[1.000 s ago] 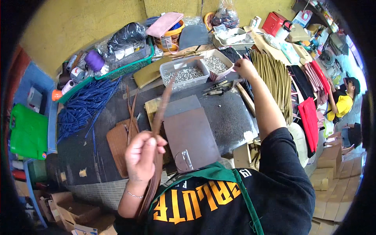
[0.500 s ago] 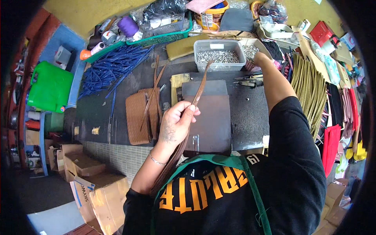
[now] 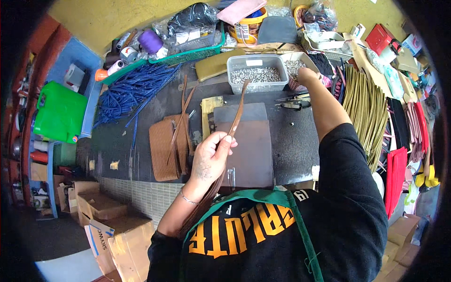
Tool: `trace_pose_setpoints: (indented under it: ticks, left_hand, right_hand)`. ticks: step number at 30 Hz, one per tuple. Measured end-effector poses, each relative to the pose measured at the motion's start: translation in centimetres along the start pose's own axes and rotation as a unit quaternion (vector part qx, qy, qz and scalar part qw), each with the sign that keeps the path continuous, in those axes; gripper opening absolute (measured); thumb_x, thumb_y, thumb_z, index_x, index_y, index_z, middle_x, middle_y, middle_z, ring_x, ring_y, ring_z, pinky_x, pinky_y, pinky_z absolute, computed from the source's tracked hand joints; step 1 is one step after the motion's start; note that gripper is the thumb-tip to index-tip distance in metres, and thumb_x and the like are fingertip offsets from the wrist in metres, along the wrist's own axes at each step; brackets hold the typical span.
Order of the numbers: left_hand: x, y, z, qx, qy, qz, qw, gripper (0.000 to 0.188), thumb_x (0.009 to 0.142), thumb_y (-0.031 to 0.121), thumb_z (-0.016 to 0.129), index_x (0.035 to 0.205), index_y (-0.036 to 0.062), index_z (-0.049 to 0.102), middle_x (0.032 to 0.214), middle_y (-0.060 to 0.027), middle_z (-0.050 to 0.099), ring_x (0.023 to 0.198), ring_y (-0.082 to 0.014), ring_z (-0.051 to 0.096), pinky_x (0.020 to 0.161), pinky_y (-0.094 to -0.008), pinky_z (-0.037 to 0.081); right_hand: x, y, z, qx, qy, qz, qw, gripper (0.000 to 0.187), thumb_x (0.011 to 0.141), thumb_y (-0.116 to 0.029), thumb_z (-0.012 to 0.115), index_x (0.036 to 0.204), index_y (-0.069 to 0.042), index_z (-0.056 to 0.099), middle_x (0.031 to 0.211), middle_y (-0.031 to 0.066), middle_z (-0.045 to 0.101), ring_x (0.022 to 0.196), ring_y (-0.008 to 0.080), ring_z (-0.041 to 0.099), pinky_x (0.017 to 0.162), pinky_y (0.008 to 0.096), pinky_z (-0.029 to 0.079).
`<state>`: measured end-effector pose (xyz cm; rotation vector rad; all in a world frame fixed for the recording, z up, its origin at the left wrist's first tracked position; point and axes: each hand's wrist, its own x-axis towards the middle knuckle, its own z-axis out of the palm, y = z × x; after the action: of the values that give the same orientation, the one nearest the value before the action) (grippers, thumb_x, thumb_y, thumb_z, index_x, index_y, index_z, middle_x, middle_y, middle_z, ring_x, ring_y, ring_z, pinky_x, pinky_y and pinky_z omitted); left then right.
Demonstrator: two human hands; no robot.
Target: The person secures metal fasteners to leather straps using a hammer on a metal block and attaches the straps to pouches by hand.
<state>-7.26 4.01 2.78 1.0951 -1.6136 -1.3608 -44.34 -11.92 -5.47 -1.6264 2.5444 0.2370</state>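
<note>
My left hand [image 3: 212,154] is closed on a brown leather strap [image 3: 239,113], pinched between thumb and fingers. The strap's free end points up and away, while the rest hangs along my forearm. My right hand [image 3: 307,76] reaches to the far side, at a pale open box [image 3: 290,57] of small silvery metal pieces. Its fingers are mostly hidden from view. Left of it stands a clear plastic tub [image 3: 257,85] full of similar pieces. Beneath my left hand lies a dark brown flat board [image 3: 251,150]. Brown woven leather panels [image 3: 162,152] lie to its left.
Blue strips [image 3: 134,89] lie heaped at the far left, by a green basket [image 3: 188,54]. Black-handled tools [image 3: 295,105] rest near the tub. Olive strips [image 3: 364,113] are stacked at right. Cardboard boxes [image 3: 129,244] stand on the floor at lower left.
The view has shifted slightly. My left hand keeps its grip on the strap, and my right hand stays at the pale box with only a slight change of pose.
</note>
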Motion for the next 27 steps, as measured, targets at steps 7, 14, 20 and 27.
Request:
trace_pose_setpoints:
  ticks: [7, 14, 20, 27]
  left_hand:
    - [0.7, -0.4, -0.2, 0.012, -0.026, -0.027, 0.999, 0.016, 0.085, 0.012, 0.044, 0.08, -0.0015, 0.052, 0.075, -0.0052, 0.056, 0.06, -0.0055, 0.047, 0.058, -0.0177, 0.04]
    - [1.2, -1.0, -0.4, 0.045, -0.009, 0.0, 0.999, 0.015, 0.084, 0.01, 0.045, 0.079, -0.001, 0.054, 0.072, -0.0034, 0.057, 0.059, -0.0059, 0.048, 0.056, -0.0185, 0.041]
    - [1.5, -1.5, -0.4, 0.095, -0.019, 0.057, 0.994, 0.016, 0.084, 0.012, 0.047, 0.079, -0.0014, 0.053, 0.07, -0.0038, 0.058, 0.057, -0.008, 0.05, 0.054, -0.021, 0.042]
    - [1.3, -2.3, -0.3, 0.133, -0.019, 0.129, 0.982, 0.013, 0.082, 0.012, 0.049, 0.083, -0.0009, 0.053, 0.07, -0.0054, 0.058, 0.058, -0.0098, 0.053, 0.055, -0.0225, 0.043]
  right_hand:
    - [-0.3, 1.1, -0.1, 0.487, 0.113, -0.001, 0.866, 0.013, 0.073, -0.01, 0.058, 0.078, 0.002, 0.059, 0.077, 0.0099, 0.06, 0.063, 0.0193, 0.059, 0.057, 0.0286, 0.047]
    - [-11.2, -2.8, -4.6, 0.84, -0.031, -0.121, 0.527, 0.01, 0.074, -0.002, 0.055, 0.083, 0.001, 0.054, 0.077, 0.0101, 0.059, 0.072, 0.0157, 0.057, 0.068, 0.0234, 0.045]
    - [-24.4, -10.7, -4.1, 0.868, -0.183, -0.184, 0.424, 0.014, 0.073, 0.006, 0.054, 0.086, 0.0, 0.052, 0.079, 0.0095, 0.058, 0.067, 0.0192, 0.06, 0.058, 0.0244, 0.047]
    - [-26.5, -13.1, -1.4, 0.894, -0.108, -0.167, 0.403, 0.021, 0.072, 0.006, 0.057, 0.09, 0.0, 0.05, 0.08, 0.0076, 0.057, 0.074, 0.0127, 0.056, 0.07, 0.0236, 0.047]
